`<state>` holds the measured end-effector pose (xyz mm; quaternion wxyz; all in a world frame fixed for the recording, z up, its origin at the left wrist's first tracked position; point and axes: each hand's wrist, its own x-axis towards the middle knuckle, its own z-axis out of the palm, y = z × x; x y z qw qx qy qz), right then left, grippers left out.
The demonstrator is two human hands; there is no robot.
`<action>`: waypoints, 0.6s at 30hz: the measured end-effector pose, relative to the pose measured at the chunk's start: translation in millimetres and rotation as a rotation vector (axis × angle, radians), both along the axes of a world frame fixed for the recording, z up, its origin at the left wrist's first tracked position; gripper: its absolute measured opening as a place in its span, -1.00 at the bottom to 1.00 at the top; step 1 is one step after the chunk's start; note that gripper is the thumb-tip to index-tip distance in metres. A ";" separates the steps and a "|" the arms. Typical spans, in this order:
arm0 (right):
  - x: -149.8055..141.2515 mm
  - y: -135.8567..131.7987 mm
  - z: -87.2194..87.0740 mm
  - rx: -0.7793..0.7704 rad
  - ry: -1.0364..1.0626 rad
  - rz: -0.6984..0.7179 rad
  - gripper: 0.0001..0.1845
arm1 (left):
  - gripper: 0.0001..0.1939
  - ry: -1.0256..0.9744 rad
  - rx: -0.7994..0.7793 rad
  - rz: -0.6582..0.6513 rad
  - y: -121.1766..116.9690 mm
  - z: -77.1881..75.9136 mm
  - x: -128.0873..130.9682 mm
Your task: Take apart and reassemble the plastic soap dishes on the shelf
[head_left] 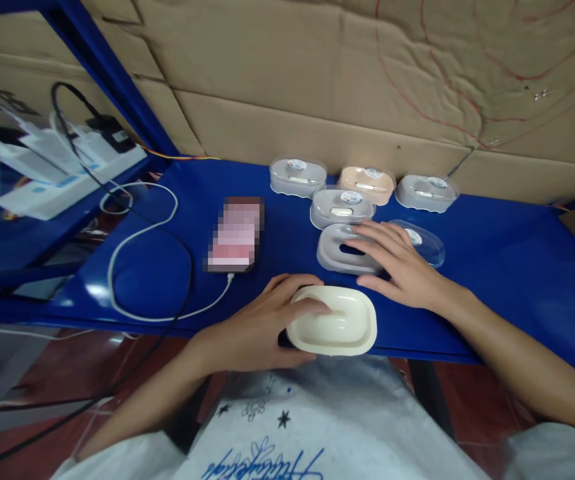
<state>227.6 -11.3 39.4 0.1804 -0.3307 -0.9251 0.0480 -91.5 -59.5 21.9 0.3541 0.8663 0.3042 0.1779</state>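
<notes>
My left hand (272, 323) grips a cream oval plastic dish (340, 320) at the table's front edge, thumb inside the bowl and fingers around its left side. The dish has a wide rim and its hollow faces up. Just beyond it, my right hand (397, 263) is open, fingers spread over a grey oval plastic piece (330, 253) with a dark hole in its middle. Whether the fingertips touch that piece I cannot tell. Partly behind my right hand lies a clear plastic cover (430, 250) with a round white sticker.
Behind stand several lidded oval boxes: grey ones (297, 179) (340, 210) (427, 195) and a peach one (366, 185). A phone (235, 233) with a white charging cable (207, 310) lies left on the blue table (507, 280). Further left is a power strip (67, 183); cardboard (287, 80) backs the table.
</notes>
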 end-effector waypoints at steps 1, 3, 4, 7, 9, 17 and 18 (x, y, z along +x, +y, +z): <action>-2.3 -5.4 3.1 -0.013 0.023 0.059 -0.22 | -0.37 -0.027 -0.016 0.017 -1.2 1.4 0.3; -9.2 -19.2 8.2 -0.043 0.046 0.164 -0.01 | -0.38 -0.120 -0.043 0.036 -4.2 4.2 1.8; -13.2 -26.4 9.8 -0.047 0.049 0.201 0.09 | -0.39 -0.178 -0.050 0.039 -5.9 5.1 2.9; -22.6 -42.2 11.2 -0.038 0.033 0.266 0.20 | -0.36 -0.325 -0.046 0.063 -11.2 4.4 7.1; -25.4 -45.4 10.5 -0.045 0.040 0.282 0.17 | -0.33 -0.404 -0.082 0.094 -14.5 1.6 10.4; -22.2 -30.9 1.1 -0.047 0.114 0.232 0.13 | -0.19 -0.823 -1.151 0.385 -8.9 -0.5 25.0; -19.7 -27.4 0.9 -0.081 0.106 0.254 0.15 | -0.29 -0.822 -1.251 0.415 -6.4 0.8 25.2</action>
